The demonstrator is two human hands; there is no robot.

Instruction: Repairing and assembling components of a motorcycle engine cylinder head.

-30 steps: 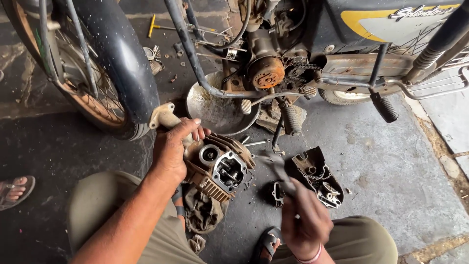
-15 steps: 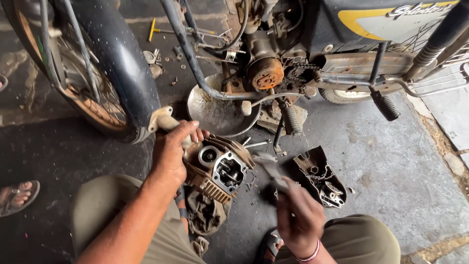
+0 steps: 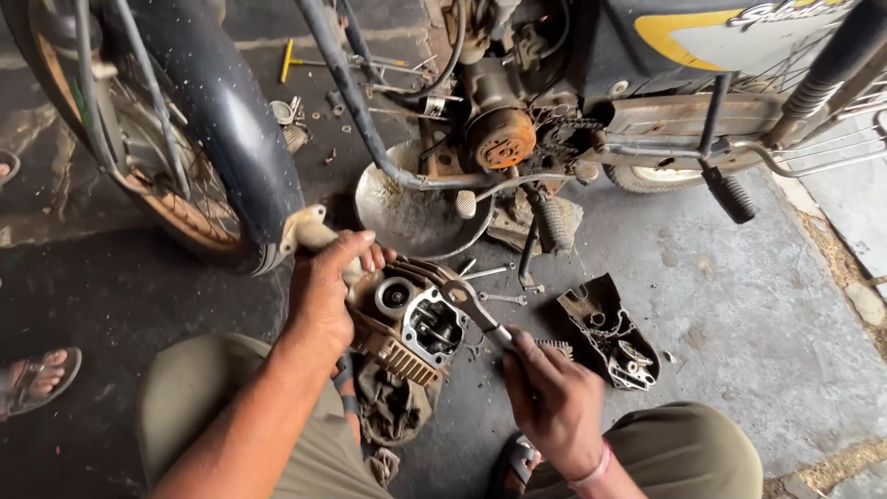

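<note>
My left hand (image 3: 325, 288) grips the top of a finned engine cylinder head (image 3: 411, 325) and steadies it above a dirty rag (image 3: 388, 407) on the floor. My right hand (image 3: 552, 399) is closed on the handle of a spanner (image 3: 473, 309), whose open jaw rests on the upper right of the cylinder head. My knees in olive trousers frame the bottom of the view.
A motorcycle stands ahead, its front wheel (image 3: 176, 139) at left and stripped engine (image 3: 504, 134) in the middle. A metal bowl (image 3: 407, 214) sits under the engine. Loose spanners (image 3: 494, 277), a black engine cover (image 3: 610, 333) and small parts lie around. Another person's sandalled foot (image 3: 32, 381) is at left.
My right hand has moved up and left, bringing the spanner's jaw onto the cylinder head. My left hand has kept its grip on the head.
</note>
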